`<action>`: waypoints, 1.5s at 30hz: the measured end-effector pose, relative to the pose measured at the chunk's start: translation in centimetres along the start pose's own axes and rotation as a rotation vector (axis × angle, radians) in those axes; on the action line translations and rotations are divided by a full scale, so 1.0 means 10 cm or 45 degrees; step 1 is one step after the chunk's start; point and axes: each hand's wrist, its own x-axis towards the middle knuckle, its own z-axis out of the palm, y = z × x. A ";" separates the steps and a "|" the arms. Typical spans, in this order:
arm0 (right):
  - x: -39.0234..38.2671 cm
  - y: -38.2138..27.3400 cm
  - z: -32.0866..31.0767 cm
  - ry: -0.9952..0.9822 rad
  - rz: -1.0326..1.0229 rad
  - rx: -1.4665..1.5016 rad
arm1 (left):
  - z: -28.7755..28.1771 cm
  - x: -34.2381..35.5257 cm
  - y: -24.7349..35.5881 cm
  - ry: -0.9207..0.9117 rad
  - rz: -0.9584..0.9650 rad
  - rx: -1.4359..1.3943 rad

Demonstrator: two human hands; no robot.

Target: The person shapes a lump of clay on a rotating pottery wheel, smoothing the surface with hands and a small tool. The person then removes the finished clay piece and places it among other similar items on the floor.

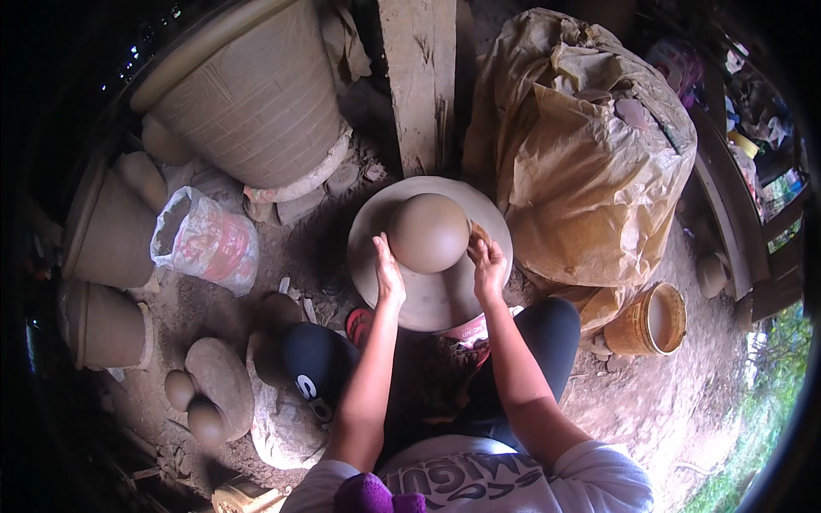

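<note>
A smooth, rounded clay pot sits on a wide, round potter's wheel in front of me. Against the lower left of the pot lies my left hand, its fingers stretched out and its palm turned toward the clay. On the other side, my right hand pinches a small flat brown piece close to the pot's wall. What that piece is made of is too small to tell. Shadow from my hands falls across the wheel's near part.
A large clay planter stands far left, near a plastic sack. Brown sheeting covers a big mound at the right, with a bucket of cloudy liquid nearby. A wooden post rises behind the wheel. Two clay balls lie lower left.
</note>
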 end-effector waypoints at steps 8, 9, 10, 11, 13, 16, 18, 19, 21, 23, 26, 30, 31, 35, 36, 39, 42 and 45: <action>0.01 0.03 -0.04 0.088 0.069 -0.058 | -0.05 -0.03 -0.04 0.020 -0.007 -0.116; 0.01 0.02 -0.05 0.044 0.019 -0.089 | -0.11 0.06 -0.03 0.005 0.008 -0.071; 0.01 0.02 -0.05 0.043 0.013 -0.110 | -0.23 0.20 0.04 0.098 0.020 0.013; 0.01 0.02 -0.05 0.073 0.058 -0.135 | -0.35 0.34 0.12 0.148 0.014 0.098; 0.01 0.01 -0.04 0.030 0.059 -0.016 | -0.61 0.49 0.16 0.435 0.075 0.957; -0.01 -0.01 -0.03 0.013 0.063 0.012 | -0.84 0.35 0.03 0.700 -0.133 0.464; -0.01 -0.02 -0.01 0.008 0.046 -0.014 | -0.76 -0.09 -0.29 0.784 -0.150 0.260; -0.02 -0.02 -0.01 -0.002 0.035 -0.004 | -0.57 -0.42 -0.55 0.988 -0.059 0.453; -0.02 -0.02 0.00 0.021 0.073 0.019 | -0.30 -1.02 -0.91 0.789 -0.298 0.515; -0.02 -0.01 -0.01 0.001 0.054 0.039 | -0.01 -1.54 -1.17 0.512 -0.552 0.344; -0.01 -0.01 -0.02 -0.014 0.025 0.039 | 0.08 -1.63 -1.16 0.276 -0.749 -0.223; 0.00 -0.02 -0.05 0.012 0.042 -0.027 | -0.38 -0.86 -0.67 0.718 -0.520 -0.251; 0.00 -0.02 -0.06 -0.012 0.002 -0.012 | -0.52 -0.55 -0.52 0.837 -0.387 -0.055; 0.00 -0.02 -0.05 -0.002 -0.031 -0.053 | -1.04 0.38 -0.02 0.571 -0.257 0.548; 0.00 -0.02 -0.05 -0.004 -0.036 -0.083 | -1.11 0.50 0.04 0.509 -0.273 0.622; -0.01 -0.01 -0.03 -0.021 -0.030 -0.054 | -1.06 0.38 -0.05 0.589 -0.263 0.329; -0.01 -0.02 -0.02 -0.036 -0.045 -0.084 | -0.58 -0.41 -0.52 0.913 -0.243 0.485; -0.02 -0.03 -0.03 -0.055 -0.116 -0.223 | -0.10 -1.36 -0.92 0.512 -0.478 0.331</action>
